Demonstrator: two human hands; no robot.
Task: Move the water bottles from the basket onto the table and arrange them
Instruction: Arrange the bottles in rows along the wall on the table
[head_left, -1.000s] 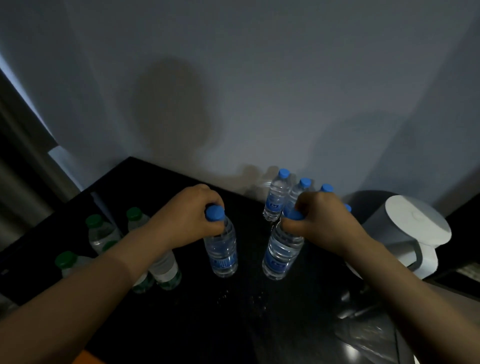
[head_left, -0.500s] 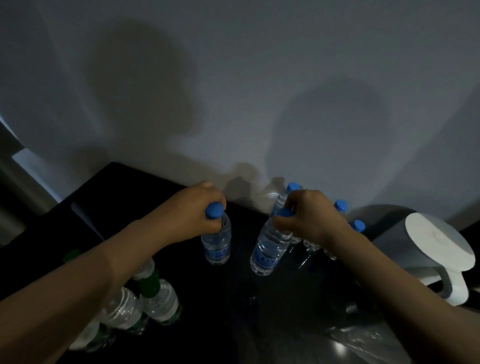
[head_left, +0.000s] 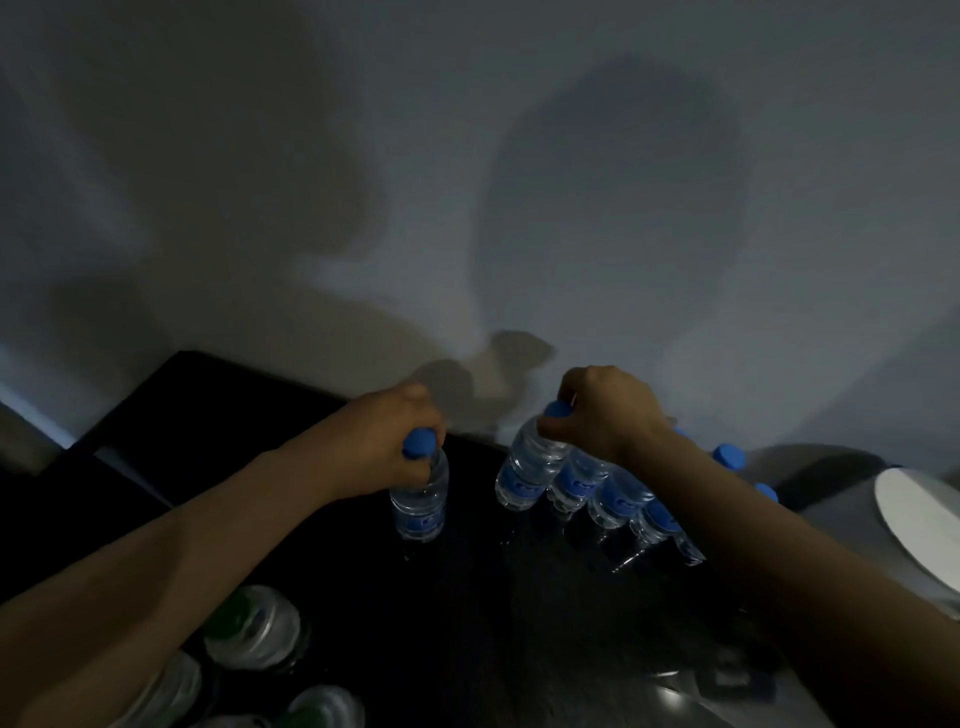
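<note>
Clear, blue-capped left bottle (head_left: 420, 499) is gripped at the neck by the left hand (head_left: 384, 441); the right bottle (head_left: 522, 475) likewise by the right hand (head_left: 605, 410). Black table (head_left: 467, 623), grey wall (head_left: 467, 156) noted.

right hand (head_left: 608, 415): right bottle (head_left: 522, 470) moved back, now beside blue-capped row (head_left: 618, 496) | left hand (head_left: 384, 441): left bottle (head_left: 420, 499) moved nearer wall (head_left: 467, 208)

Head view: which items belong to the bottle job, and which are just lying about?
Job: left hand gripping the left blue-cap bottle; right hand gripping the right blue-cap bottle; row of blue-cap bottles beside it; green-cap bottles, lower left; black table.
Lying about: white jug at the right edge.
</note>
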